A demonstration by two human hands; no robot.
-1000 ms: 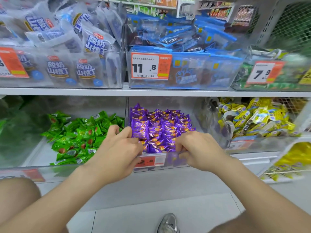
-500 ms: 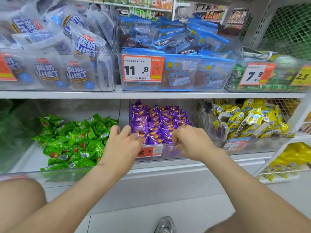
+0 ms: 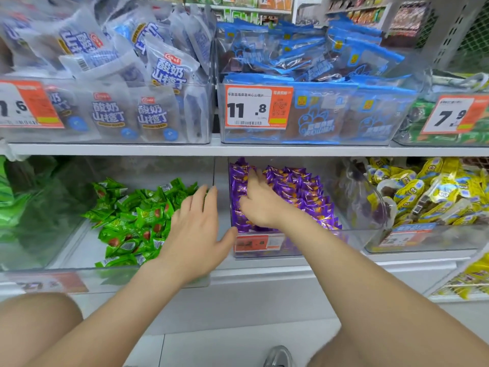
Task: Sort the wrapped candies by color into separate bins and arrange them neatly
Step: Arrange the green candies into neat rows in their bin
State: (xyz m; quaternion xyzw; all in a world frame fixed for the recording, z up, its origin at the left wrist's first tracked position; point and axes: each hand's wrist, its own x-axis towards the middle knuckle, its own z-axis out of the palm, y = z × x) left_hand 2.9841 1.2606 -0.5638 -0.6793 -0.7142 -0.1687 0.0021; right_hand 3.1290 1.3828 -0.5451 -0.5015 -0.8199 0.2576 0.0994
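Note:
Purple wrapped candies (image 3: pixel 299 192) lie in neat rows inside a clear bin (image 3: pixel 267 246) on the lower shelf. My right hand (image 3: pixel 258 201) reaches into that bin and lies on the left rows, fingers spread over the wrappers. My left hand (image 3: pixel 197 229) is flat with straight fingers over the right side of the clear bin (image 3: pixel 66 263) of loose green candies (image 3: pixel 135 215), thumb against the purple bin's front corner. Yellow wrapped candies (image 3: pixel 428 192) fill the bin to the right.
The upper shelf (image 3: pixel 238 149) overhangs the bins and carries bins of white snack bags (image 3: pixel 119 112) and blue snack bags (image 3: pixel 330 107) with price tags. A wire rack (image 3: pixel 465 282) of yellow packs stands low at right. My shoe (image 3: pixel 277 357) and knees are below.
Both hands have left the purple bin's front edge. The right hand went forward into the bin onto the candies; the left hand opened and shifted left over the green bin.

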